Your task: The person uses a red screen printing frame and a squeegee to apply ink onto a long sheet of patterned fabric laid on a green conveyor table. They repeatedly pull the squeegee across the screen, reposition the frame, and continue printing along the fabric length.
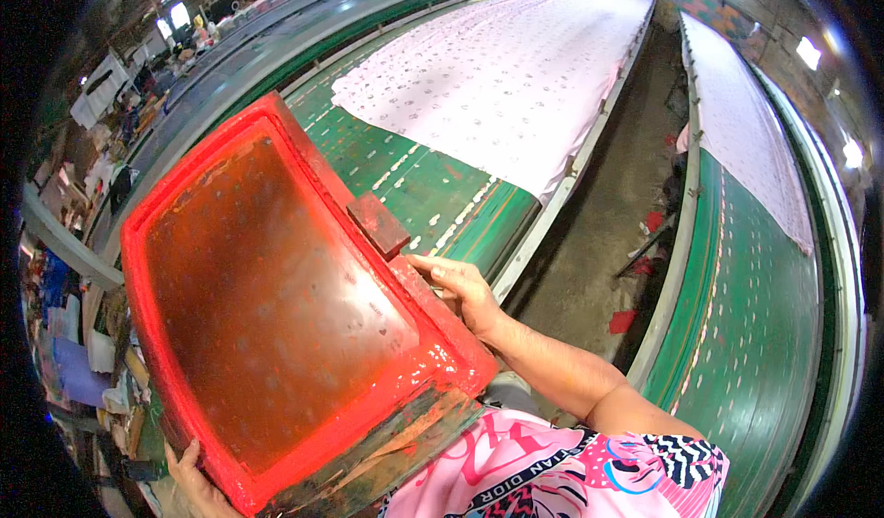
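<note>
A large screen-printing frame fills the left and middle of the view, tilted up in front of me. Red ink coats its rim, wet and glossy along the near edge, and its mesh is brownish and faintly spotted. My right hand grips the frame's right side, just below a red block fixed to that edge. At the lower left, my left hand is closed on the opposite side. Only its fingers and part of its back show; the rest is cut off or hidden by the frame.
Beyond the frame runs a long green printing table with white printed cloth on it. Across a dark aisle with red scraps stands a second green table, also partly under cloth. Clutter lines the far left.
</note>
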{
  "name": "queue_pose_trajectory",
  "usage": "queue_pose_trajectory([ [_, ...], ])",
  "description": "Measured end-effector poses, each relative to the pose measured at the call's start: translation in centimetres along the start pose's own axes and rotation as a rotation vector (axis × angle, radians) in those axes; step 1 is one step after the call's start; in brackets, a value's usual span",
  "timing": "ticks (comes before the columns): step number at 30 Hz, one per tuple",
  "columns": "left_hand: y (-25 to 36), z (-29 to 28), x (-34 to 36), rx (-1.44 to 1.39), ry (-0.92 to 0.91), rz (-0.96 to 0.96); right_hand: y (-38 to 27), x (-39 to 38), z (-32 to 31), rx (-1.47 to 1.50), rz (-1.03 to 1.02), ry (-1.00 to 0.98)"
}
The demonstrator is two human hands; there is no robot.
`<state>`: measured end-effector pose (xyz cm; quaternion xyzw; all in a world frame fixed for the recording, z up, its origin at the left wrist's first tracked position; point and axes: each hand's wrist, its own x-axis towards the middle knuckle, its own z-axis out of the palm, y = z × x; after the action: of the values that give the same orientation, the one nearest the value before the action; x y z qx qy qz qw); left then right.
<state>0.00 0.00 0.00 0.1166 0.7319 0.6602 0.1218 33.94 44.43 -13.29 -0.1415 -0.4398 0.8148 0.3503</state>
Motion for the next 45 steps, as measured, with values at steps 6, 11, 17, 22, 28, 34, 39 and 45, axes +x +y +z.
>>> queue_pose_trajectory([
  [6, 3.4, 13.3, -2.9, 0.023, 0.081, -0.078, -5.3, 6.0, -11.6, 0.077, -0.003, 0.000],
  [11, 3.6, 20.5, -4.1, -0.038, 0.134, -0.115, -9.3, 8.9, -17.8, 0.050, 0.056, -0.058],
  [17, 4.8, 22.6, -4.3, 0.084, 0.124, 0.000, -10.9, 10.6, -18.3, 0.066, 0.104, -0.025],
  [22, -0.1, 27.6, -1.4, -0.138, 0.023, -0.018, -14.4, 12.7, -21.0, -0.131, -0.008, 0.001],
  [28, -2.9, 34.1, 1.1, -0.198, 0.075, 0.033, -18.7, 18.6, -24.8, -0.241, -0.029, -0.108],
  [34, -5.1, 45.8, 2.5, -0.217, 0.191, 0.016, -22.7, 26.6, -33.1, -0.257, 0.156, -0.133],
  [39, -9.0, 56.7, 2.5, -0.188, 0.250, 0.110, -24.0, 33.6, -42.7, -0.192, 0.251, -0.076],
  [45, -12.5, 67.9, 0.1, -0.125, 0.309, 0.010, -26.6, 35.7, -51.2, -0.212, 0.187, -0.029],
])
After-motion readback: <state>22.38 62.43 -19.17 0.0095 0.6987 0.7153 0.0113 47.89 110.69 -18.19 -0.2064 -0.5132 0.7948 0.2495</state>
